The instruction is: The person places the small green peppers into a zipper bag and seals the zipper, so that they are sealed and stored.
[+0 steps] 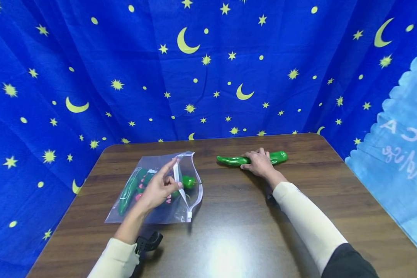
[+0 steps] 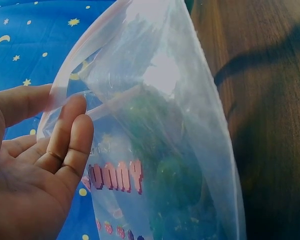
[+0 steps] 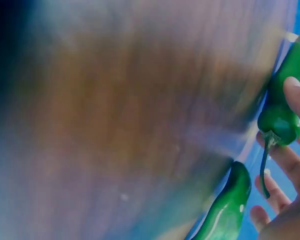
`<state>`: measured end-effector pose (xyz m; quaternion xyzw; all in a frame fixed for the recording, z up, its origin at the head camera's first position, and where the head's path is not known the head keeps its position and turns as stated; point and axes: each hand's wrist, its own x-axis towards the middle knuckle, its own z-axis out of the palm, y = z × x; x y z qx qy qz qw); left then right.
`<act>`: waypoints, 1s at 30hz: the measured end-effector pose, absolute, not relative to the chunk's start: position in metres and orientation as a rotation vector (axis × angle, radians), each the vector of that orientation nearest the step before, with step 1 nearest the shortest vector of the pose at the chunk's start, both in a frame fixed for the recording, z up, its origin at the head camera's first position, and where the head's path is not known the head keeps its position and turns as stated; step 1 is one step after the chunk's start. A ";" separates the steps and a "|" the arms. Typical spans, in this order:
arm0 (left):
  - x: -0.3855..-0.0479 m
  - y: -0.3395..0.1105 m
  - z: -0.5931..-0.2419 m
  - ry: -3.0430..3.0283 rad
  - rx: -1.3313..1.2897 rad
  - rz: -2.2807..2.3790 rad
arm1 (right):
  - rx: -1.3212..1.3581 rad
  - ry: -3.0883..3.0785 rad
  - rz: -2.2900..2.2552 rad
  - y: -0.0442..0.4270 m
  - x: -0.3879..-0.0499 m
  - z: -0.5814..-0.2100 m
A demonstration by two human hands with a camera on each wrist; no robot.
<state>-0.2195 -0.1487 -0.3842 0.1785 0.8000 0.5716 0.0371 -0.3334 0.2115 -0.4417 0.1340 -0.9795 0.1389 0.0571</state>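
Note:
On the left half of the table lies a clear slider zip bag [image 1: 166,215] with pink print, its mouth parted and facing right. My left hand [image 1: 158,189] pinches the upper lip of that mouth; the left wrist view shows thumb and fingers at the plastic edge. Through the plastic I see a long dark green vegetable [image 1: 127,195] and a green pepper [image 1: 189,181] near the mouth. Further right, my right hand [image 1: 260,164] grips a long green pepper [image 3: 285,95] with a stem, thumb on one side. A second long green pepper [image 3: 227,205] lies beside its fingers.
The brown wooden table [image 1: 226,216] meets a blue curtain [image 1: 215,116] with moons and stars at its back edge. A light blue cloth [image 1: 399,154] hangs on the right. A black wrist mount [image 1: 148,241] sticks out from the left wrist.

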 end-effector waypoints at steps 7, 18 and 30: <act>-0.220 -0.148 -0.383 2.457 0.551 1.758 | 0.431 -2.926 0.551 0.215 -0.316 -0.446; -0.220 -0.148 -0.382 2.462 0.512 1.745 | 0.491 -2.814 0.741 0.213 -0.284 -0.440; -0.221 -0.147 -0.384 2.464 0.512 1.750 | 0.655 -2.743 0.874 0.198 -0.247 -0.433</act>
